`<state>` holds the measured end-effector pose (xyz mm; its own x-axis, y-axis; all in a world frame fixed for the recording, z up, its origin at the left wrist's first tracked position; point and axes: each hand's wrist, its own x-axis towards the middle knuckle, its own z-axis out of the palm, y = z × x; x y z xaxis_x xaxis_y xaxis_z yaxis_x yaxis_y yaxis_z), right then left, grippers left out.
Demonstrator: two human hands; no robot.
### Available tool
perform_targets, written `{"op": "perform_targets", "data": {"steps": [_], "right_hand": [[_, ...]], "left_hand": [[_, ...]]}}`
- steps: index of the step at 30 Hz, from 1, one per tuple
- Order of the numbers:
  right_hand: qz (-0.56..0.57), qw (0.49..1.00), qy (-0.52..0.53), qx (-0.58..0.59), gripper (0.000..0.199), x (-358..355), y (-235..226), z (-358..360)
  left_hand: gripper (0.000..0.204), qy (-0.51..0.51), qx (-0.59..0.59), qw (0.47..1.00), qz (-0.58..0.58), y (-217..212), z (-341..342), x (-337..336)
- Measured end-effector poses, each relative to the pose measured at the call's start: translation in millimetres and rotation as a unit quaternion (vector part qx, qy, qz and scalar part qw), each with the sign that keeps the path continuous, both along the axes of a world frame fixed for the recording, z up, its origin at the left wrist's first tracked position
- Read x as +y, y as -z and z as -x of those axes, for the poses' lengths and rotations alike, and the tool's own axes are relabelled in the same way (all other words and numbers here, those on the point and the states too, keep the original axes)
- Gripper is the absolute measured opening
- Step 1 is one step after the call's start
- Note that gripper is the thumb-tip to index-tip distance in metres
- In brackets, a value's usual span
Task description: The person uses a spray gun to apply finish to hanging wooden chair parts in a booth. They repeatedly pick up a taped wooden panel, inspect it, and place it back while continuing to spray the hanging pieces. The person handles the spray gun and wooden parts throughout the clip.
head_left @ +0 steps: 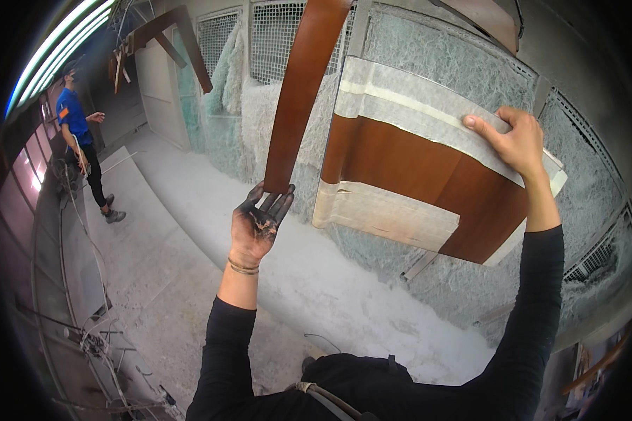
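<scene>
My right hand grips the upper right edge of a brown wood-look panel, thumb laid over its face. Pale masking paper and tape cover the panel's top band, and another masked patch lies along its lower left. The panel is held up at a tilt. My left hand is palm up beneath a long brown strip that hangs from above. Its fingers are stretched out and apart at the strip's lower end, stained black like the palm. Whether they bear the strip's weight cannot be seen.
Mesh-fronted wall panels caked with pale fibrous residue line the right and back. More brown pieces hang at upper left. A person in a blue shirt stands at left, near hoses and cables. White dust coats the floor.
</scene>
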<state>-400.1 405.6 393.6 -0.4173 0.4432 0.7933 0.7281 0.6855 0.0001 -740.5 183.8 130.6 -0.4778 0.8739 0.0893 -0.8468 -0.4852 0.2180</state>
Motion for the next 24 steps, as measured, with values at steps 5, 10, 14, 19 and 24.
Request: {"op": "perform_targets", "data": {"steps": [5,10,14,19,24], "right_hand": [[0.016,1.0,0.015,-0.002,0.078,0,1,-3],[0.008,1.0,0.013,-0.003,0.079,0,2,-7],[-0.012,1.0,0.006,-0.01,0.079,0,1,-6],[-0.054,0.998,-0.03,-0.028,0.077,-4,21,-5],[-0.227,0.967,-0.065,-0.093,0.084,2,95,-17]], "left_hand": [[0.029,-0.006,0.004,1.0,0.002,1,-1,1],[0.029,-0.002,0.007,1.0,-0.003,-4,-4,-4],[0.031,-0.002,-0.003,1.0,-0.002,-4,-2,-2],[0.04,-0.068,0.063,0.995,0.023,14,11,6],[0.061,-0.134,0.156,0.978,0.037,44,31,29]]}}
